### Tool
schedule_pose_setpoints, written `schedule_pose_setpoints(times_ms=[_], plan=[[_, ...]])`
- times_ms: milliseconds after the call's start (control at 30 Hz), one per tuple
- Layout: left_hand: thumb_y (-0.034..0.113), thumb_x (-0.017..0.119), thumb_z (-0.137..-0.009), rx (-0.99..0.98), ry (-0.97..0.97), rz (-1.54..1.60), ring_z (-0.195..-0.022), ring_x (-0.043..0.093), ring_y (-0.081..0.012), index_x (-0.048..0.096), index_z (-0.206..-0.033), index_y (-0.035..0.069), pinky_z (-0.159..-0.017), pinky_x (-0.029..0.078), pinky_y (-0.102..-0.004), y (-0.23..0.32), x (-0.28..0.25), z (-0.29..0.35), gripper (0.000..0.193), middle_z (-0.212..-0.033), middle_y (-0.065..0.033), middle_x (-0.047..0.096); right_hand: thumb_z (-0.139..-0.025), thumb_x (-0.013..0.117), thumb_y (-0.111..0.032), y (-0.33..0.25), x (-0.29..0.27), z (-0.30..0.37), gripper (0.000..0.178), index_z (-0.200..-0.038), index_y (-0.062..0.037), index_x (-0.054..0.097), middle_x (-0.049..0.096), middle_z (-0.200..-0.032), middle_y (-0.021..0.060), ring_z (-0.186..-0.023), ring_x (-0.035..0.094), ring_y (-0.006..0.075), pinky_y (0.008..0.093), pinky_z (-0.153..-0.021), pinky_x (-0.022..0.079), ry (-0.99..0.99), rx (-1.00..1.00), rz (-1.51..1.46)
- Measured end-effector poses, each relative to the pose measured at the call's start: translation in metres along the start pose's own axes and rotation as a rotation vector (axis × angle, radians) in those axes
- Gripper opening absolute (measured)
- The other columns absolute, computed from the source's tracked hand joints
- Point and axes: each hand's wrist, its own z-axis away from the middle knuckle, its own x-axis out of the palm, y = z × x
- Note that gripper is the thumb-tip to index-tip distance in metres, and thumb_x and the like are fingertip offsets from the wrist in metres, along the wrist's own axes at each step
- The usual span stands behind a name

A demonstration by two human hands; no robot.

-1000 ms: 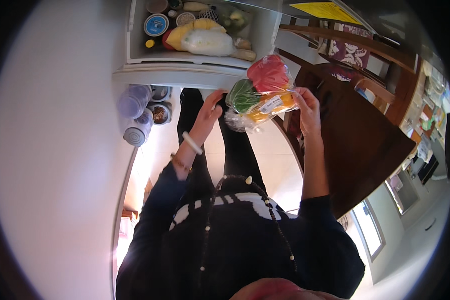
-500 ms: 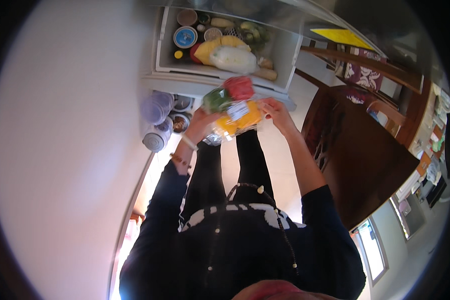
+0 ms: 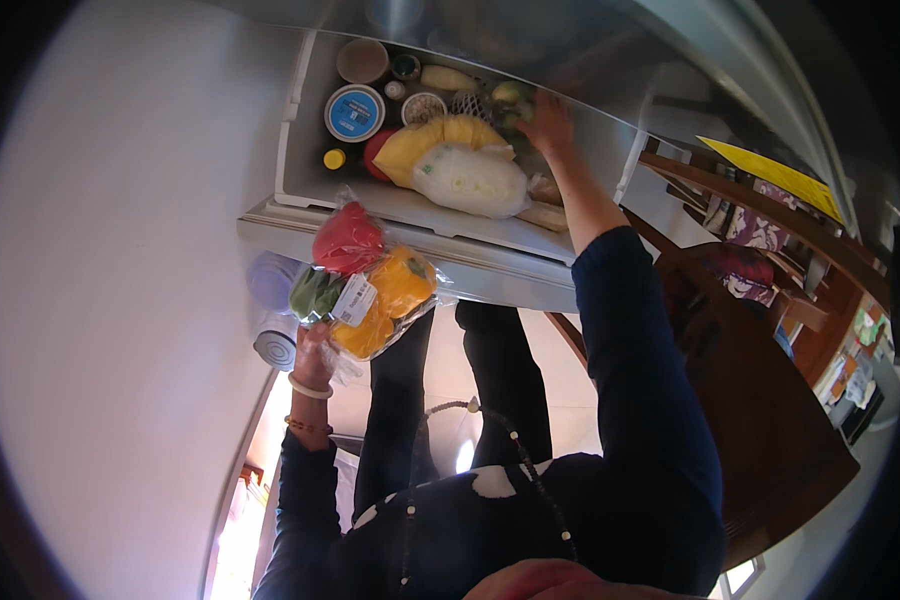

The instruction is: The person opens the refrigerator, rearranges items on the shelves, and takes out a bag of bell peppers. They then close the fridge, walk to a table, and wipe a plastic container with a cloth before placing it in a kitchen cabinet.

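Peppers bag (image 3: 365, 290) raised in left hand (image 3: 313, 352); right hand (image 3: 545, 122) reaches into drawer (image 3: 300, 120).

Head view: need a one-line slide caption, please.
Left hand holds a bag of peppers while the right hand reaches into the open drawer.

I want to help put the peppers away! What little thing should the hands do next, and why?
Probably the right hand should nudge the food at the back of the drawer aside. The drawer looks crowded, and the left hand holds the bag of peppers just in front of it, not inside.
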Motion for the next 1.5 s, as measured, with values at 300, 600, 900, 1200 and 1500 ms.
schedule_pose_setpoints(times_ms=[300, 600, 900, 1200, 1500], plan=[[0.029, 0.071, -0.085, -0.035, 0.047, 0.044, -0.123, 0.056, -0.0297, 0.044, -0.139, 0.002, -0.108, 0.043, -0.0446, -0.005, -0.007, 0.003, 0.065, -0.136, -0.0129, 0.055, -0.083, 0.068, -0.033, 0.096, 0.005, 0.005, 0.05, -0.126, -0.0084, 0.06, 0.065, -0.121, 0.0198, -0.11, 0.062, 0.0374, 0.0491, -0.093, 0.049, -0.438, 0.139, -0.028], [0.037, 0.074, -0.078, -0.047, 0.216, -0.021, -0.115, 0.06, -0.0263, 0.045, -0.14, 0.0, -0.099, 0.048, -0.0392, -0.007, -0.008, 0.001, 0.077, -0.13, -0.0111, 0.059, -0.069, 0.081, -0.03, 0.072, 0.043, -0.022, 0.081, -0.137, -0.0026, 0.046, 0.062, -0.125, 0.022, -0.115, 0.06, 0.035, 0.0416, -0.098, 0.046, -0.39, -0.115, -0.443], [0.028, 0.07, -0.086, 0.004, 0.05, 0.031, -0.118, 0.06, -0.0291, 0.048, -0.137, 0.003, -0.104, 0.046, -0.0428, -0.002, 0.003, -0.004, 0.061, -0.13, -0.0114, 0.061, -0.077, 0.076, -0.032, 0.05, -0.029, -0.013, 0.064, -0.125, 0.0017, 0.052, 0.065, -0.112, 0.025, -0.108, 0.062, 0.0377, 0.0463, -0.092, 0.051, -0.463, 0.01, 0.094], [0.033, 0.072, -0.086, 0.01, 0.04, 0.06, -0.121, 0.057, -0.0266, 0.048, -0.138, 0.004, -0.106, 0.044, -0.0413, -0.002, 0.009, -0.008, 0.065, -0.134, -0.0088, 0.058, -0.077, 0.075, -0.035, -0.005, 0.019, -0.026, 0.062, -0.128, -0.0066, 0.057, 0.066, -0.111, 0.0209, -0.105, 0.064, 0.0376, 0.0444, -0.093, 0.051, -0.291, -0.139, -0.501], [0.036, 0.072, -0.084, 0.068, 0.085, 0.006, -0.121, 0.056, -0.0245, 0.046, -0.139, 0.006, -0.103, 0.046, -0.0389, -0.006, 0.008, -0.004, 0.068, -0.134, -0.0074, 0.057, -0.064, 0.08, -0.061, -0.079, 0.069, -0.057, 0.086, -0.125, -0.0026, 0.061, 0.064, -0.12, 0.023, -0.109, 0.062, 0.0368, 0.0445, -0.093, 0.05, -0.477, 0.136, -0.074]])
